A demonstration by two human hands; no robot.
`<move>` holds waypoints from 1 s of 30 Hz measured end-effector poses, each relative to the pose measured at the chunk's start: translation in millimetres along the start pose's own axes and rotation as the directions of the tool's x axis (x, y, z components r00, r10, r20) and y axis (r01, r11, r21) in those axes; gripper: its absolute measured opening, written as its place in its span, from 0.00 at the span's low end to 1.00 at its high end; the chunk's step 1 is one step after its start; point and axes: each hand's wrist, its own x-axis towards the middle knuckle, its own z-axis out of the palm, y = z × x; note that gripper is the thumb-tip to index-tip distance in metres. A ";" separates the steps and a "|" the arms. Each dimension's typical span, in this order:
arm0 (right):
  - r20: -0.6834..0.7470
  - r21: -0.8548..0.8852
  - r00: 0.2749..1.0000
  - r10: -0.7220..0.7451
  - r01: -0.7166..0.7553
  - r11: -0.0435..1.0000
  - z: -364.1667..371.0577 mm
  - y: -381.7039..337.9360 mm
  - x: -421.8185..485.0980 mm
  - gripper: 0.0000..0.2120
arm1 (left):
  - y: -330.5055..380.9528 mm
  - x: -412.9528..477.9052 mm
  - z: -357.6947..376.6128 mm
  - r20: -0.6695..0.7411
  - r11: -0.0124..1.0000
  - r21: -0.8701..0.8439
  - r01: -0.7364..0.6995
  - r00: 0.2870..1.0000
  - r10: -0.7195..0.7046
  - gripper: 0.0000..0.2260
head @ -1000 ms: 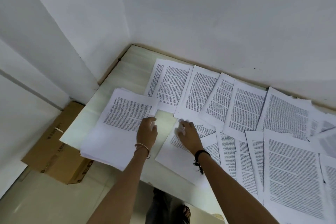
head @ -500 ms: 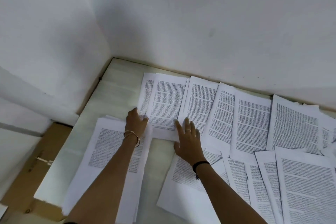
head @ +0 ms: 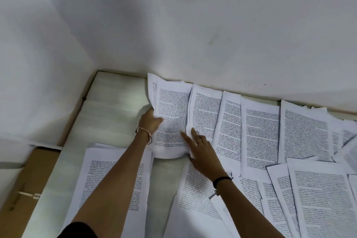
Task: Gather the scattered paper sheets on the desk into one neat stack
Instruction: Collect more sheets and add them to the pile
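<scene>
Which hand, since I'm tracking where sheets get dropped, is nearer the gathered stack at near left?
Left. The left hand grips a curled sheet just past the stack's far edge; the right hand lies flat on sheets farther right, beyond a bare desk strip.

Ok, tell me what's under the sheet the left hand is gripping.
Another printed sheet shows past the gripped sheet, above the left hand. The rest underneath is covered.

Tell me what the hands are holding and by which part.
The left hand grips the far-left sheet by its left edge, thumb on top. The right hand holds nothing; its fingers lie straight on the paper.
</scene>
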 end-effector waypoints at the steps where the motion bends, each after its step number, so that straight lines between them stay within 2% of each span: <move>1: 0.013 0.017 1.000 -0.024 0.024 1.000 -2.7 7.4 -3.2 0.40 | 1.3 2.7 -0.6 0.001 0.999 -0.040 0.010 1.000 -0.010 0.17; 6: 0.024 0.096 1.000 0.004 -0.006 0.995 -13.0 24.6 -17.8 0.45 | 24.2 6.2 -2.2 0.067 0.972 -0.214 0.094 0.994 -0.082 0.16; 10: -0.078 0.263 0.996 0.045 -0.023 0.965 -30.5 22.0 -28.1 0.33 | 42.5 4.5 -4.6 0.070 0.975 -0.189 0.113 0.992 -0.102 0.16; 12: -0.060 0.389 0.988 0.145 -0.111 0.914 -40.3 22.5 -35.0 0.25 | 42.7 0.4 -8.1 0.029 0.983 -0.135 0.127 0.992 -0.124 0.16; 14: -0.019 0.526 0.963 0.267 -0.218 0.822 -47.7 25.4 -40.9 0.18 | 33.1 -7.9 -11.0 -0.036 0.982 -0.102 0.157 0.986 -0.162 0.19; 16: -0.053 0.543 0.937 0.346 -0.264 0.797 -51.1 25.4 -43.5 0.16 | 18.1 -20.7 -11.6 -0.044 0.977 -0.107 0.183 0.981 -0.188 0.19; 18: -0.176 0.407 0.940 0.292 -0.201 0.891 -51.4 21.0 -40.9 0.18 | 5.1 -34.5 -8.0 0.069 0.976 -0.141 0.165 0.985 -0.156 0.20; 20: -0.247 0.220 0.960 0.132 -0.077 0.972 -48.2 12.5 -36.0 0.20 | 3.9 -49.8 -2.0 0.213 0.964 -0.211 0.161 0.970 -0.115 0.21; 22: -0.233 0.082 0.973 -0.003 0.023 0.996 -41.6 1.0 -32.1 0.26 | 4.0 -62.3 7.3 0.278 0.936 -0.300 0.185 0.956 -0.099 0.20; 23: -0.184 0.056 0.981 -0.059 0.070 0.996 -38.9 -7.3 -31.1 0.28 | 6.2 -69.1 12.2 0.243 0.924 -0.336 0.182 0.965 -0.102 0.19; 25: -0.048 0.107 0.990 -0.131 0.136 0.985 -38.0 -25.3 -32.0 0.31 | 3.1 -78.5 22.6 0.101 0.925 -0.345 0.160 0.986 -0.133 0.19; 26: 0.037 0.165 0.989 -0.145 0.137 0.977 -38.1 -30.9 -34.2 0.30 | 0.8 -82.9 27.7 0.059 0.923 -0.346 0.165 0.986 -0.154 0.23; 28: 0.174 0.306 0.974 -0.143 0.084 0.948 -35.9 -34.6 -37.6 0.27 | -5.9 -88.6 34.6 0.087 0.893 -0.400 0.206 0.979 -0.187 0.31; 30: 0.203 0.431 0.975 -0.088 -0.009 0.902 -39.3 -27.8 -44.1 0.26 | -9.8 -96.9 39.0 0.093 0.877 -0.439 0.194 0.981 -0.171 0.33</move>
